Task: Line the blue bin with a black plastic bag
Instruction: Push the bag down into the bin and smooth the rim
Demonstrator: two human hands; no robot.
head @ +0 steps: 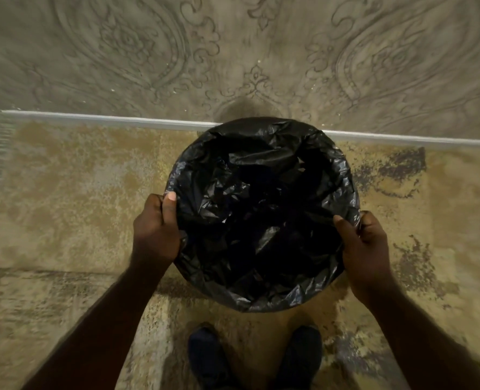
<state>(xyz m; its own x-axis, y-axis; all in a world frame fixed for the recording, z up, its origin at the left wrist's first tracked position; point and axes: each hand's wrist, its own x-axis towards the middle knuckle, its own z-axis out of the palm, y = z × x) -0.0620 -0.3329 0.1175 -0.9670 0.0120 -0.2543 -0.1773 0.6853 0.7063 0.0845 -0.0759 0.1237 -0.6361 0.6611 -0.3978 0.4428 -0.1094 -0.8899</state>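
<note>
A crinkled black plastic bag [261, 192] covers the round top of the bin from above, folded out over the whole rim and sagging into the middle. The bin itself is hidden under the plastic; no blue shows. My left hand [157, 229] grips the bag's edge at the left side of the rim, thumb on top. My right hand [365, 246] pinches the edge at the right side, thumb over the plastic.
The bin stands on a mottled tan and dark floor [78, 206], close to a white baseboard strip [106, 118] under a wall with grey ornamental patterns [233, 52]. Two dark shoes [255, 358] are just below the bin.
</note>
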